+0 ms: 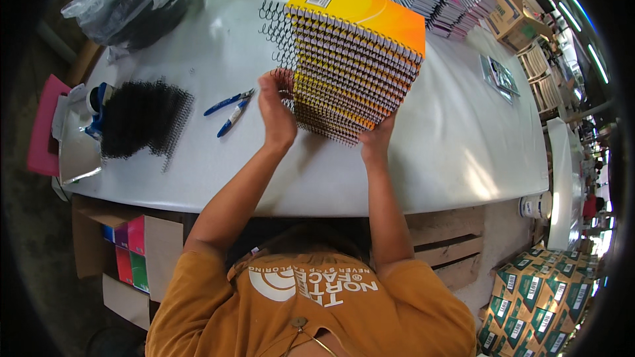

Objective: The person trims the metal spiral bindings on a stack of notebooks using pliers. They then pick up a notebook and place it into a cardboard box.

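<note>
A thick stack of yellow-orange spiral notebooks [357,59] stands before me, its coil bindings facing my body. Loose ends of the black coils [276,26] stick out past the stack's left side. My left hand [276,109] is closed against the lower left of the stack, its fingers partly behind the coils. At the lower right corner my right hand [378,137] grips the same stack, with most of its fingers hidden behind it. To the left of my left hand lie blue-handled pliers [231,109] on the table.
A heap of black spiral coils [145,119] lies at the left, near a pink object [47,125]. A plastic bag [132,3] sits far left. Stacked notebooks [440,0] and a cardboard box [512,20] stand far right. Below the table's left edge is an open carton [162,251].
</note>
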A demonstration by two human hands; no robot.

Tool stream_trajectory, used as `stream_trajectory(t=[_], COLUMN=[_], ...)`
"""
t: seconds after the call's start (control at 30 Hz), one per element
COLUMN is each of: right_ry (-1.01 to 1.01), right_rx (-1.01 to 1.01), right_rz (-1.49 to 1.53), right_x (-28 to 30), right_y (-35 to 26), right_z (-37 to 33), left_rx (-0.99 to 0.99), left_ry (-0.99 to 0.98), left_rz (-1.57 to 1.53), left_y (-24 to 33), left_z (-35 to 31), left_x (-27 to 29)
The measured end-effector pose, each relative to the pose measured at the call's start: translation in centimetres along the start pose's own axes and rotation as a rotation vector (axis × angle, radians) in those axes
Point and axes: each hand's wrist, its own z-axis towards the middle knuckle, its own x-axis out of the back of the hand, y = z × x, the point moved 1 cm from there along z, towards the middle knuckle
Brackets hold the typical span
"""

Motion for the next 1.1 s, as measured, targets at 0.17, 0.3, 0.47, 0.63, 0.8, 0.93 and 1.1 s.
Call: stream_trajectory(t=[0.17,0.3,0.47,0.63,0.8,0.93,1.1], right_ry=[0.112,0.113,0.097,0.039,-0.171,-0.814,-1.669], right_rx=[0.087,0.13,-0.126,0.421,1.032,0.889,0.078], right_rz=[-0.18,-0.217,-0.138,-0.519,-0.75,-0.836,-1.931], right_x=[0.3,0.2,1.4,1.6,-6.6,-16.5,-19.6], right_y=[0.0,0.4,0.3,-3.5,-12.6,-10.1,-0.6], right_z=[0.6,0.5,-0.5,0.1,3.4,4.8,5.2], left_rx=[-0.136,-0.18,-0.244,-0.413,-0.272,-0.064,0.769], left_ry=[0.062,0.089,-0.02,-0.077,-0.249,-0.18,0.134], left_rz=[-0.054,-0.074,0.031,0.919,1.676,1.169,-0.597], left_y=[0.1,-0.2,-0.1,1.5,-1.9,-2.5,2.1], left_z=[0.0,0.2,0.6,4.1,-0.4,-0.5,-2.3], left_x=[-2.0,-1.9,0.1,8.4,13.8,15.5,11.2])
